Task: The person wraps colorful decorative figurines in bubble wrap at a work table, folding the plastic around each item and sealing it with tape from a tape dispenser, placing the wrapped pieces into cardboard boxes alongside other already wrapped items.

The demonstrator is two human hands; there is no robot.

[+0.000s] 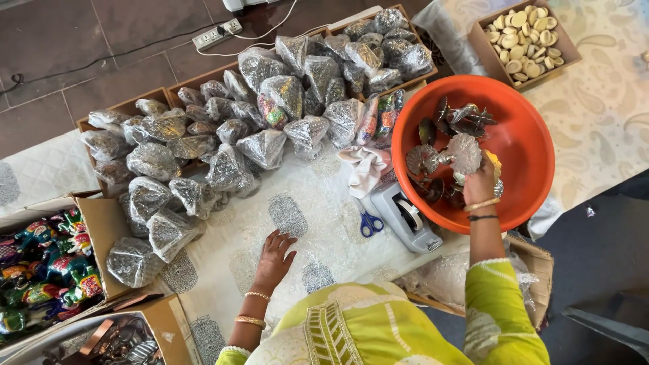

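Far left there's a box point(101, 230) stuffed with painted figurines point(47, 270) in bright colours, and below it another box with metal bits point(122, 341), kinda hard to make out. Moving right, a big heap of wrapped bundles point(223, 135) in shiny patterned plastic spills out of long wooden trays point(128, 107) onto a white cloth point(324, 223) spread underneath. A few flat empty bags point(288, 215) with the same print lie loose on that cloth.

The left hand point(274, 258) is spread flat, palm down, fingers splayed, pressing on the cloth right beside one of those bags and gripping nothing. Just right of it are blue scissors point(369, 223), a grey tape dispenser point(405, 217) and a crumpled white rag point(364, 169).

Then the orange basin point(520, 142), with dark metal ornaments piled inside. The right hand point(478, 184) is down in the basin, fingers closed around a silvery leaf-shaped piece point(464, 153), holding it just above the pile.

Top right, well apart, a box of pale round discs point(526, 37).
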